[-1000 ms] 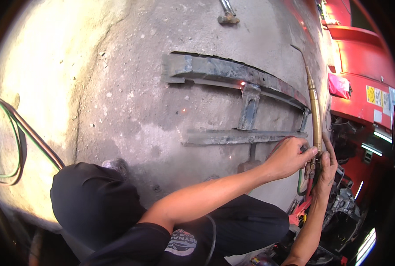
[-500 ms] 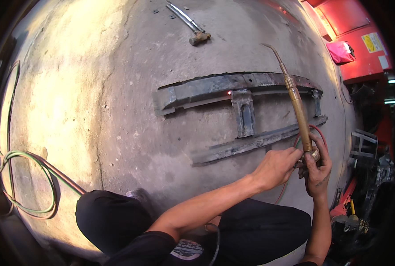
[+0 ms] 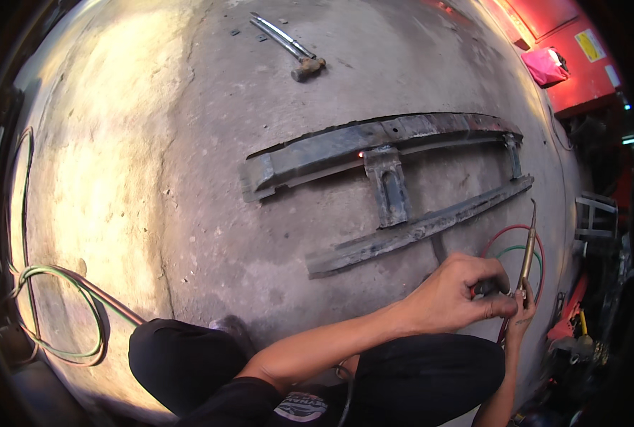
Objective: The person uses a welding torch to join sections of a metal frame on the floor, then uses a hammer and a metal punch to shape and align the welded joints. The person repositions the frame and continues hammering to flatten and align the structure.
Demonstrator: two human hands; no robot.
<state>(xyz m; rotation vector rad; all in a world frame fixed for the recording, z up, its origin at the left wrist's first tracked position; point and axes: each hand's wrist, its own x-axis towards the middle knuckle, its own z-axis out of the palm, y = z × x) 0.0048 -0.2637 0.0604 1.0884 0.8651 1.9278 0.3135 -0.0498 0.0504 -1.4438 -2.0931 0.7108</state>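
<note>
"Down on the concrete floor [image 3: 217, 178], how far along is that metal frame [image 3: 466, 127]?"

"Some heat has reached it, I'd judge: a red spot [image 3: 362, 154] glows where the middle bracket [image 3: 388, 188] meets the upper bar [image 3: 310, 156]. That bracket spans both bars, so nothing looks parted there."

"And the torch [image 3: 528, 256]?"

"Toward the floor's right edge, just past the lower bar [image 3: 423, 228]'s right end. The right hand [image 3: 522, 311] grips its handle end; I see no flame at the tip."

"The left hand [image 3: 466, 292]?"

"Thumb and fingers curled close together, something reddish between. Whether it's gripped, I can't tell."

"What's left?"

"The right-end bracket [image 3: 513, 156] shows no glow. How much remains, I can't say."
</note>
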